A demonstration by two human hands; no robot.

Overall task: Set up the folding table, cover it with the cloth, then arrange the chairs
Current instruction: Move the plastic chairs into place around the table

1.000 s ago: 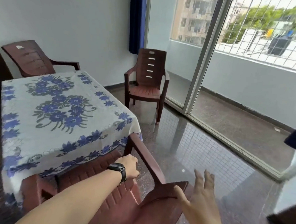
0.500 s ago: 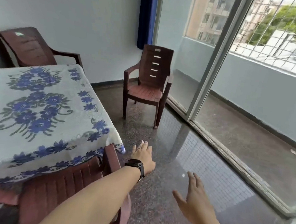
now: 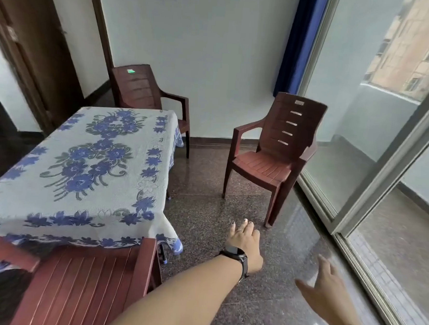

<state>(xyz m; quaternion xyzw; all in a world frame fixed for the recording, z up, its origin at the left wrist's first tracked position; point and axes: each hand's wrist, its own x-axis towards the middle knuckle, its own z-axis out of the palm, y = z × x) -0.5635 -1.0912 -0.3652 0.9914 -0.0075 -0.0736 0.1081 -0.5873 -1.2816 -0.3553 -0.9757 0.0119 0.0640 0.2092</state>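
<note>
The table stands at the left under a white cloth with blue flowers (image 3: pixel 87 164). A brown plastic chair (image 3: pixel 83 285) is tucked against its near edge, and another brown chair (image 3: pixel 142 90) stands at its far end. A third brown chair (image 3: pixel 274 151) stands alone on the floor near the glass door. My left hand (image 3: pixel 245 242), with a black watch on the wrist, is stretched out over the floor toward that chair, fingers apart, holding nothing. My right hand (image 3: pixel 326 289) hovers lower right, spread and empty.
A sliding glass door (image 3: pixel 373 172) with a metal frame runs along the right side, with a balcony beyond it. A dark wooden door (image 3: pixel 34 51) is at the far left. A blue curtain (image 3: pixel 290 49) hangs in the corner. The floor is polished dark granite.
Both hands have let go of the near chair, which now sits against the table. The view has swung toward the lone chair, and my hands reach out toward it.
</note>
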